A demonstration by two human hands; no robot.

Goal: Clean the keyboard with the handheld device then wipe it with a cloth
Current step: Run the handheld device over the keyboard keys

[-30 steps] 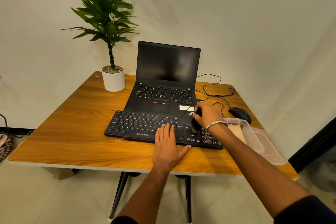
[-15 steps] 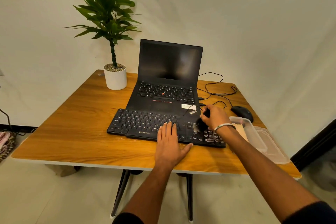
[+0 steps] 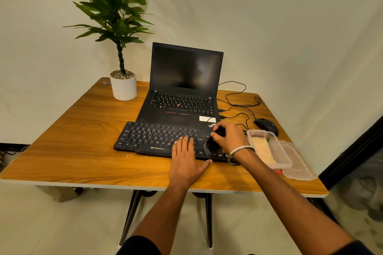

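A black external keyboard (image 3: 153,137) lies on the wooden table (image 3: 83,147) in front of an open laptop (image 3: 184,91). My right hand (image 3: 230,137) grips a small black handheld brush (image 3: 212,144), its dark bristles down on the keyboard's right end. My left hand (image 3: 185,160) lies flat with straight fingers on the keyboard's front edge and the table. A clear plastic box (image 3: 271,151) to the right holds a pale cloth-like piece (image 3: 264,148).
A potted plant in a white pot (image 3: 123,87) stands at the back left. A black mouse (image 3: 266,126) and loose cables (image 3: 238,101) lie at the back right. The box's clear lid (image 3: 298,163) sits by the table's right edge.
My right hand has drawn the brush a little toward me along the keyboard's right end. My left hand stays flat in the same spot. The camera tilted slightly.
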